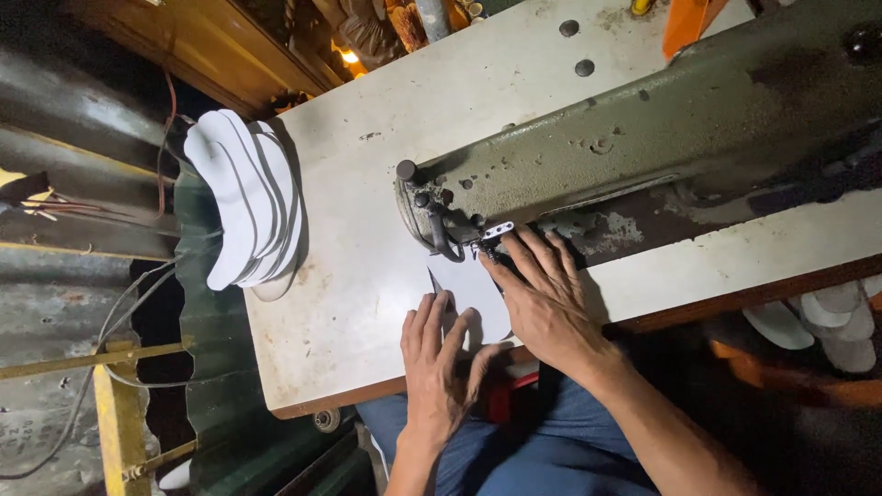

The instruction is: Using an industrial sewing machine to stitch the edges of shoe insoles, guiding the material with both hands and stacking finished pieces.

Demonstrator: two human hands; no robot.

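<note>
Light falls brightly on the pale bench (367,276) from above; surroundings sink into deep shadow. A small warm lamp (349,56) glares at top. Focus stays sharp, edges dim.

White piece (473,289), olive-green sewing machine (643,138), cream table (367,184), white stacked insoles (243,207).

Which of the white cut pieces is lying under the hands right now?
The single flat white piece at the sewing machine needle, pressed by the left hand and right hand. The others sit stacked at the table's far-left edge.
</note>
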